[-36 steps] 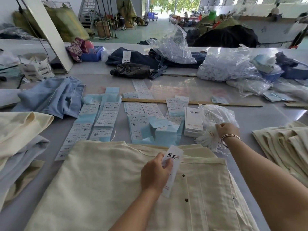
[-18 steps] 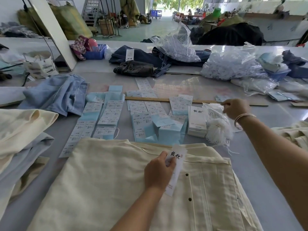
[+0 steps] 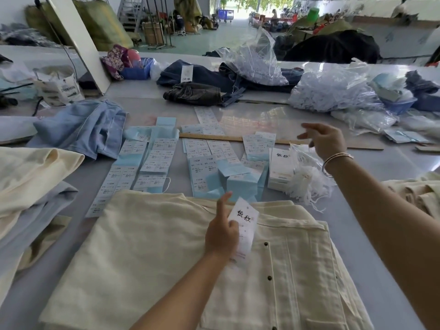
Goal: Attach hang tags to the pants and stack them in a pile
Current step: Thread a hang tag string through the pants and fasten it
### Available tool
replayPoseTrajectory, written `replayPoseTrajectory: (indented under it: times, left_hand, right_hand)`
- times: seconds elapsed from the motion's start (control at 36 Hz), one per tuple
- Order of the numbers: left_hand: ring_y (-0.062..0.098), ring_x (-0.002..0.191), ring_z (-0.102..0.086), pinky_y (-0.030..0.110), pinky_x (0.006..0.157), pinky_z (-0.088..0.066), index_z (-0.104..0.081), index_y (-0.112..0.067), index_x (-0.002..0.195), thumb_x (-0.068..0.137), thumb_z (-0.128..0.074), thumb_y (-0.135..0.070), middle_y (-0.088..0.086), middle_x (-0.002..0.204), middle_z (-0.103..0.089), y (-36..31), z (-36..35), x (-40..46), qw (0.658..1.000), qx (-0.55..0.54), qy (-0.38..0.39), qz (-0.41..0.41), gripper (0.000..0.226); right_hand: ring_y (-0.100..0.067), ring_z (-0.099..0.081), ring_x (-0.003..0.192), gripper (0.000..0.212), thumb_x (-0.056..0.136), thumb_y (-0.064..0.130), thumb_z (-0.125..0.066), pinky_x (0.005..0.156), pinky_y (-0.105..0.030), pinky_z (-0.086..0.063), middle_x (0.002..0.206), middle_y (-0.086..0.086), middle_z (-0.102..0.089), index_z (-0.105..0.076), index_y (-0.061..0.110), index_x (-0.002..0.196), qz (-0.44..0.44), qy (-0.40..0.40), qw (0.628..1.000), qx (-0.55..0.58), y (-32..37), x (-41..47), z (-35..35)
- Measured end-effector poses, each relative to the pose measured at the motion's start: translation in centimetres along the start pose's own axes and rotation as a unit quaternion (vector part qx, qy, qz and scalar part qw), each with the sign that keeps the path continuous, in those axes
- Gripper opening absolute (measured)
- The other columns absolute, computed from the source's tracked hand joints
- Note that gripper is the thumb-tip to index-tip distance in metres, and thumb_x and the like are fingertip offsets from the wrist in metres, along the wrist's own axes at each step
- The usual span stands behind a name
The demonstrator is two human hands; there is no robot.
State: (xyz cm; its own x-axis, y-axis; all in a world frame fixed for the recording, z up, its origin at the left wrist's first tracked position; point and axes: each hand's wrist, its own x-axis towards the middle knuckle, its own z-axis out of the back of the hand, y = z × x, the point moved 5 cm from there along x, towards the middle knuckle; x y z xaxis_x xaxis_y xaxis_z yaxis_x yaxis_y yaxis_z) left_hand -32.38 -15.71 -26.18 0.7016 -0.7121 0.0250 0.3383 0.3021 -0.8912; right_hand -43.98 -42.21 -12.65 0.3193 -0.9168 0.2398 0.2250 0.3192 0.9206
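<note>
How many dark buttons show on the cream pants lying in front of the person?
3 on the cream pants: an upper button, a middle one, a third at the bottom edge. More may lie out of frame.

Left hand gripping a tag, right hand raised and loose.

My left hand [image 3: 222,231] comes in from the bottom centre, forearm angled up and to the right, back of the hand toward me. Its fingers curl round a hang tag [image 3: 245,222], index finger sticking up past the top edge. My right arm enters from the right edge, forearm sloping up and left, bangles on the wrist. My right hand [image 3: 325,140] is lifted in the air, fingers spread and relaxed, pointing left; I can't make out anything in it.
</note>
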Motion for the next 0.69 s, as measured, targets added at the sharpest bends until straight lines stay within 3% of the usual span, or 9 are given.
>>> replayPoseTrajectory:
  times: [0.08,0.14,0.22,0.33,0.44,0.53,0.58,0.69]
  left_hand:
    - [0.018,0.093,-0.058,0.012,0.076,-0.044,-0.068,-0.022,0.111,0.082,-0.038,0.011,0.000,0.107,-0.063,-2.4,-0.4,1.0,0.997,-0.025,0.062,-0.045,0.054]
    - [0.014,0.105,-0.056,0.015,0.092,-0.041,-0.072,-0.015,0.109,0.087,-0.038,0.008,0.003,0.118,-0.064,-5.1,-1.5,1.9,0.992,-0.011,0.102,-0.077,0.047]
    - [0.021,0.118,-0.055,0.024,0.100,-0.039,-0.065,-0.012,0.122,0.093,-0.044,-0.003,0.005,0.129,-0.062,-8.8,-2.9,4.1,0.990,0.020,0.098,-0.103,0.037]
    - [0.025,0.111,-0.058,0.033,0.092,-0.046,-0.064,-0.009,0.120,0.095,-0.056,-0.029,0.006,0.125,-0.062,-11.3,-4.1,6.5,0.983,0.091,0.080,-0.141,0.032]
    - [0.026,0.118,-0.055,0.034,0.092,-0.044,-0.057,-0.009,0.129,0.095,-0.056,-0.028,0.006,0.135,-0.055,-10.2,-3.9,8.0,0.985,0.135,0.025,-0.109,0.039]
    - [0.023,0.123,-0.051,0.030,0.097,-0.041,-0.053,-0.009,0.135,0.093,-0.058,-0.030,0.005,0.139,-0.052,-9.7,-4.5,8.2,0.985,0.122,0.047,-0.115,0.046]
    - [0.023,0.120,-0.054,0.029,0.097,-0.040,-0.059,-0.008,0.129,0.093,-0.061,-0.032,0.005,0.134,-0.057,-10.0,-5.2,7.8,0.980,0.108,0.077,-0.146,0.043]
    - [0.023,0.104,-0.062,0.028,0.082,-0.042,-0.068,-0.011,0.117,0.094,-0.057,-0.040,0.004,0.118,-0.067,-10.6,-5.9,7.3,0.968,0.126,0.087,-0.197,0.038]
  right_hand:
    - [0.005,-0.055,0.047,0.026,0.092,0.007,-0.057,0.041,-0.005,-0.036,0.062,0.015,-0.068,-0.063,0.011,0.118,0.033,0.076,0.995,-0.047,0.3,-1.7,-1.2]
    - [0.004,-0.060,0.057,0.027,0.089,0.010,-0.063,0.047,-0.005,-0.040,0.072,0.012,-0.068,-0.060,0.017,0.116,0.063,0.133,0.982,-0.120,0.2,-3.1,-2.2]
    - [-0.005,-0.061,0.060,0.026,0.086,0.012,-0.067,0.055,-0.011,-0.046,0.073,0.008,-0.068,-0.052,0.019,0.106,0.059,0.185,0.969,-0.152,-1.0,-4.7,-3.1]
    - [-0.012,-0.060,0.056,0.028,0.086,0.008,-0.066,0.060,-0.025,-0.049,0.065,0.001,-0.066,-0.047,0.015,0.105,0.037,0.193,0.973,-0.122,-2.4,-5.5,-3.0]
    - [-0.009,-0.064,0.056,0.025,0.088,0.008,-0.064,0.060,-0.022,-0.052,0.064,0.000,-0.068,-0.047,0.016,0.104,0.024,0.164,0.981,-0.101,-3.2,-5.0,-1.6]
    - [-0.010,-0.065,0.058,0.021,0.092,0.008,-0.059,0.061,-0.022,-0.054,0.067,-0.003,-0.068,-0.046,0.015,0.107,0.016,0.183,0.977,-0.110,-3.3,-5.2,-2.1]
    - [-0.005,-0.063,0.054,0.020,0.093,0.006,-0.056,0.056,-0.016,-0.051,0.066,-0.004,-0.065,-0.046,0.014,0.109,0.019,0.196,0.974,-0.111,-3.3,-5.4,-2.8]
    - [-0.008,-0.061,0.057,0.016,0.096,0.005,-0.047,0.054,-0.013,-0.049,0.068,-0.001,-0.064,-0.046,0.014,0.109,0.030,0.191,0.971,-0.143,-3.2,-6.0,-3.6]
